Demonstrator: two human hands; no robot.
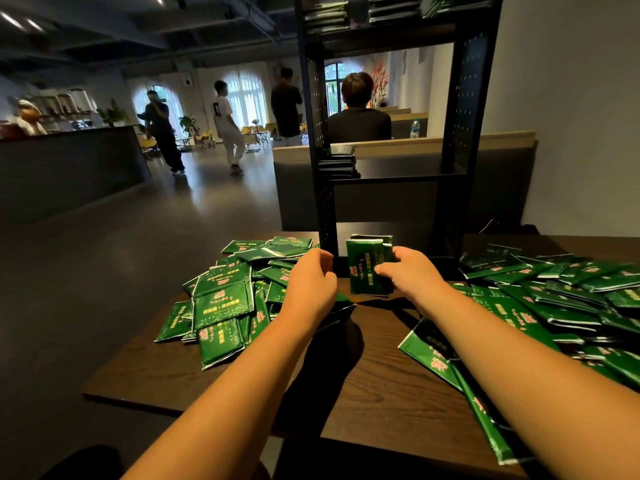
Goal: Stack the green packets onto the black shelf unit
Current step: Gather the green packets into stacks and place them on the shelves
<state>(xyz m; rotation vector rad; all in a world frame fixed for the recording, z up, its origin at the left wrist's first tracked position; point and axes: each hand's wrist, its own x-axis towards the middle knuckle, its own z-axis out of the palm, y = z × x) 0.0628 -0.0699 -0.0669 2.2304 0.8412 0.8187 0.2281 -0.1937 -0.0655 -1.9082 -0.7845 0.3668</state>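
Note:
My right hand [410,271] grips a small bundle of green packets [363,268], held upright just in front of the black shelf unit [464,140]. My left hand [313,278] hovers beside the bundle's left side with curled fingers and holds nothing that I can see. On the middle shelf a short stack of packets [339,162] sits at the left. The top shelf carries several stacks [393,8]. Loose packets lie in a pile at the left [221,299] and a larger spread at the right [554,299].
The shelf unit stands at the far edge of a dark wooden table [381,386]. Behind it a person sits at a bench [360,116]. Several people stand on the open floor at the left, near a dark counter [69,161].

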